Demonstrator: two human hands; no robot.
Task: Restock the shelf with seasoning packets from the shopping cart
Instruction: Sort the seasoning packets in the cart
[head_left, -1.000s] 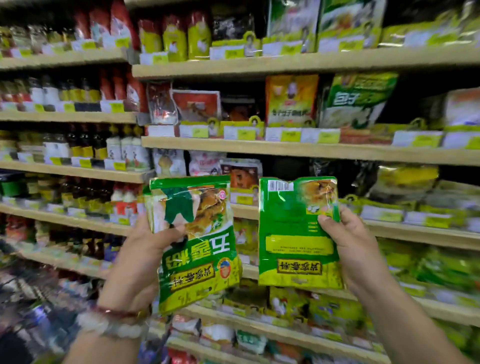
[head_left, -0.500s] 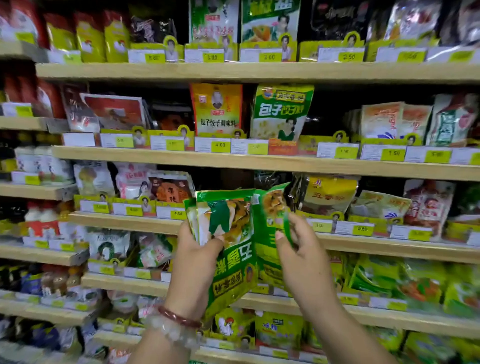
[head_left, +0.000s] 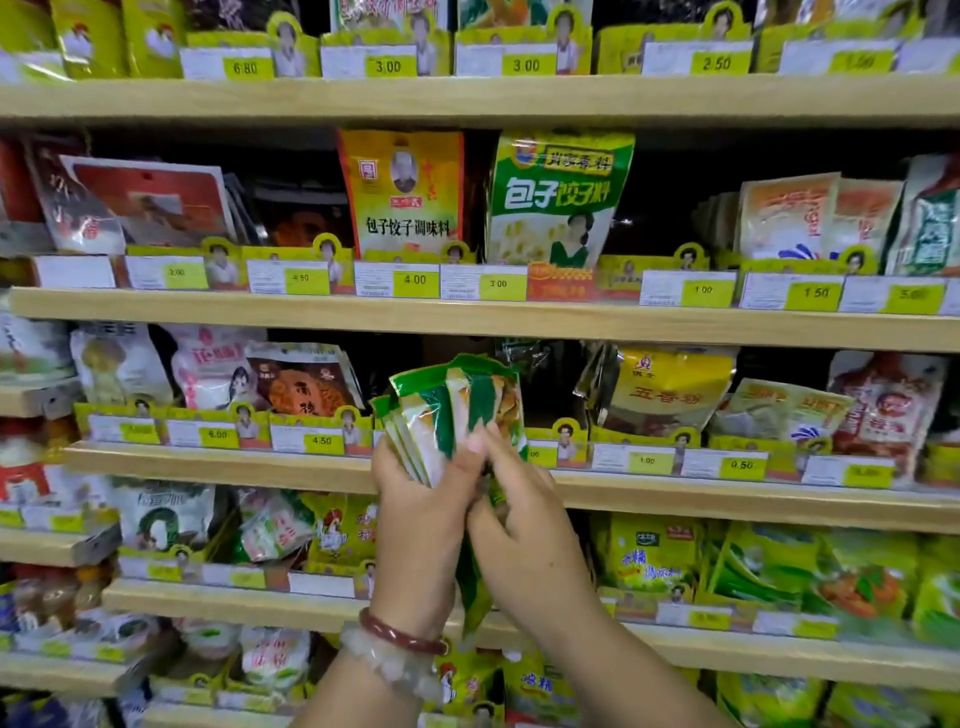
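Both hands hold one stack of green seasoning packets (head_left: 457, 410) upright in front of the third wooden shelf (head_left: 218, 460). My left hand (head_left: 423, 514), with two bead bracelets on its wrist, grips the stack from the left, thumb across the front. My right hand (head_left: 524, 525) presses on it from the right, fingers over the lower edge. The packets' tops reach into a dark gap in the shelf row behind them. The shopping cart is out of view.
Wooden shelves run across the whole view, packed with seasoning bags behind yellow price tags. A yellow bag (head_left: 670, 389) stands right of the gap, an orange-brown bag (head_left: 306, 379) to its left. A large green-white bag (head_left: 558, 197) sits on the shelf above.
The two packets, held apart a second ago, have been brought together into one stack. Both hands rose toward the shelf and the view moved closer and to the right.
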